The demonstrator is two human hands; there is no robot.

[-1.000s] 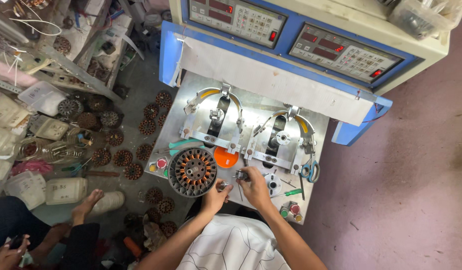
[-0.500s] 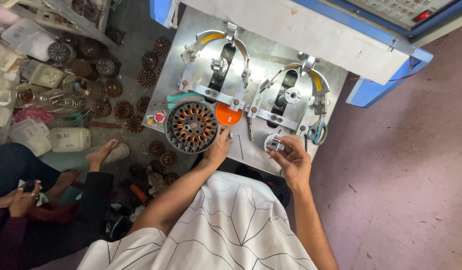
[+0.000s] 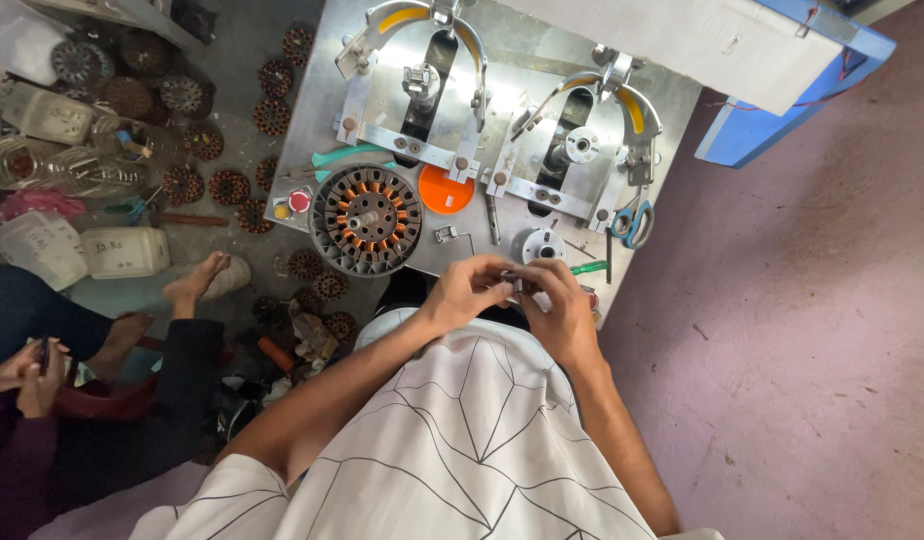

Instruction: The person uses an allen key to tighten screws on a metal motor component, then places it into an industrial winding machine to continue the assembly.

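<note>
My left hand (image 3: 469, 291) and my right hand (image 3: 559, 304) meet at the near edge of a metal work plate (image 3: 522, 45), fingertips pinched together on a small metal part (image 3: 514, 277) between them. Just beyond my left hand lies a round stator with copper windings (image 3: 366, 219). An orange disc (image 3: 446, 189) sits beside it. A small round metal piece (image 3: 538, 244) rests just past my right hand. Two arched winding fixtures (image 3: 422, 75) (image 3: 582, 140) stand at the back of the plate.
Scissors with blue handles (image 3: 633, 220) and a green-handled tool (image 3: 588, 267) lie at the plate's right edge. Several wound stators (image 3: 227, 186) and plastic containers (image 3: 122, 250) litter the floor at left. Another person sits there, a bare foot (image 3: 197, 280) showing. Purple floor at right.
The view tilted down and closer. My right hand came in from the right to meet my left hand; both now pinch the small part near the plate's front edge.
</note>
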